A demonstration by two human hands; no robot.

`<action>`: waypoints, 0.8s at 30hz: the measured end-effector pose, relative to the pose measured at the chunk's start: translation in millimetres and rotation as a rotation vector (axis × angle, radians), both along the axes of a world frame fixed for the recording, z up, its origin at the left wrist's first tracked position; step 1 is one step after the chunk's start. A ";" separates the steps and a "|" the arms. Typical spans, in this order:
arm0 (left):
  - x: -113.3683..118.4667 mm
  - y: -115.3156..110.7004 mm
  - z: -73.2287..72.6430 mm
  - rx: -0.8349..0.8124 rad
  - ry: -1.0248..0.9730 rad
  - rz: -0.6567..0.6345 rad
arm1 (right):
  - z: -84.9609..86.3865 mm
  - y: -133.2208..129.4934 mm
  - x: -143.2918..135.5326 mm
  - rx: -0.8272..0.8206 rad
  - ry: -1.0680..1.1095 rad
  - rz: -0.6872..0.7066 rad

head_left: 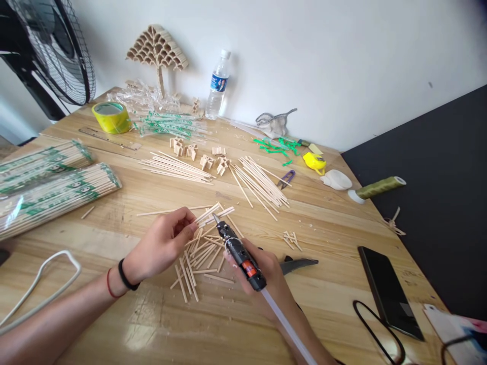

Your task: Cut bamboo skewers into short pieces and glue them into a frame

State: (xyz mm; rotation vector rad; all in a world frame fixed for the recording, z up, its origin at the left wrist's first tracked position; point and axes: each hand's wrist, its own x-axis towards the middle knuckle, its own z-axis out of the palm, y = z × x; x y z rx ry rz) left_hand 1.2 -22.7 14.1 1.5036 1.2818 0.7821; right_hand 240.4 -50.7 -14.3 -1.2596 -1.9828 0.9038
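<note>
Between the thumb and fingers of my left hand [165, 243] are short wooden sticks [207, 213], their free ends pointing right. My right hand [262, 274] is wrapped round a black hot glue gun [239, 253] with an orange part, and a long clear glue stick trails from its back. The gun's nozzle is at the held sticks; whether it touches them I cannot tell. Below both hands lies a loose heap of cut stick pieces [205, 253]. Longer sticks are spread in two bunches farther back, the left bunch [177, 167] and the right bunch [262, 185].
Small stick assemblies [207, 161] stand behind the bunches. Packaged sticks [57, 195] lie at left, near yellow tape [111, 117]. A bottle [218, 86] and stick-built tree [158, 53] stand by the wall. Purple snips [286, 178], a phone [390, 291] and a dark blade [299, 264] lie rightward.
</note>
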 end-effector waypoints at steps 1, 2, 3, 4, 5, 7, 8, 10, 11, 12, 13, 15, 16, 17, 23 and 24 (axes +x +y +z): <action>0.0 -0.2 0.3 0.003 0.003 0.001 | 0.3 0.4 0.4 0.008 -0.004 -0.011; 0.1 -0.3 0.6 0.004 0.005 0.001 | 0.7 0.6 0.7 0.013 -0.007 -0.013; 0.1 -0.5 1.0 0.004 0.005 0.001 | 1.2 0.6 1.0 0.012 -0.008 -0.009; 0.2 -0.6 1.5 0.004 0.005 0.002 | 1.5 0.3 1.3 0.008 -0.008 0.002; 0.3 -0.7 1.8 0.005 0.004 0.003 | 1.6 -0.1 1.6 0.003 -0.007 0.015; 0.4 -0.7 2.2 0.005 0.002 0.005 | 1.6 -0.9 2.1 -0.002 -0.013 0.029; 0.4 -0.6 2.1 0.007 0.001 0.005 | 1.4 -1.2 2.2 0.003 -0.018 0.028; 0.4 -0.4 1.8 0.011 -0.005 0.003 | 1.5 -1.6 2.1 0.025 -0.026 0.004; 0.4 -0.3 1.6 0.014 -0.008 0.001 | 1.7 -1.6 1.8 0.037 -0.028 -0.017; 0.3 -0.2 1.5 0.017 -0.010 0.000 | 2.1 -1.7 1.3 0.047 -0.029 -0.042; 0.3 -0.2 1.4 0.020 -0.011 -0.001 | 2.6 -1.7 0.8 0.055 -0.028 -0.064; 0.1 -0.4 1.6 0.024 -0.010 -0.002 | 3.5 -1.8 0.0 0.058 -0.021 -0.084; 0.0 -0.6 1.9 0.027 -0.008 -0.002 | 3.8 -1.8 -0.1 0.059 -0.014 -0.076; -0.1 -0.9 2.4 0.030 -0.006 -0.003 | 3.8 -1.9 -0.1 0.061 -0.009 -0.059; 0.1 -2.1 5.4 0.040 0.012 -0.004 | 3.5 -2.8 1.3 0.059 -0.026 -0.025; 0.3 -2.0 5.7 0.044 0.013 -0.004 | 3.7 -3.2 1.2 0.063 -0.025 -0.050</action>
